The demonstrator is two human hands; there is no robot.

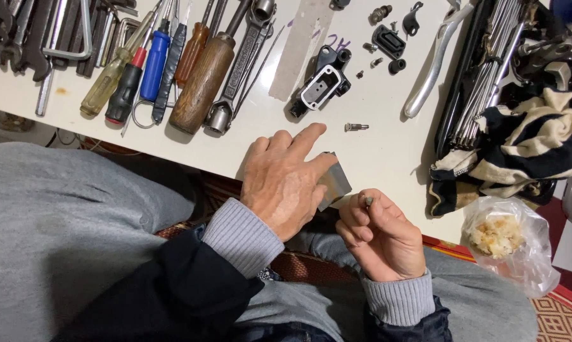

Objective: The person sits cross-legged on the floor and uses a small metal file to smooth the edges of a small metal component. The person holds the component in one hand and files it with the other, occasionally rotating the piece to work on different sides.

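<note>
Grey, folded piece of abrasive sheet (334,182) pinned flat at the near edge of the white tabletop (387,152), under the left hand (284,185); fingers spread and pressing down, index finger extended forward, nothing gripped. Right hand (379,235) just beside it, off the table edge over the lap, thumb and forefinger pinched narrowly on a small dark metal pin or screw (369,201), its tip poking up between the fingertips. Step in hand, by judgement: cleaning or dressing the small part against the held-down sheet. Next move likely calls for bringing the pinched part onto the grey sheet with steady downward pressure from the left hand, and a firm pinch, the part being tiny and easy to drop into the lap. Farther back on the table: black cast housing with a rectangular opening (324,85), loose short silver bolt (356,126), silver lever (433,63), row of screwdrivers with coloured handles (147,63), brown wooden-handled tool (200,85). Striped black-and-cream rag (520,149) at right, clear plastic bag holding pale crumbly stuff (502,237) below it. Hard to make out: most of the grey sheet under the palm, exact shape of the pinched part, top-left spanners cut off by the frame.
</note>
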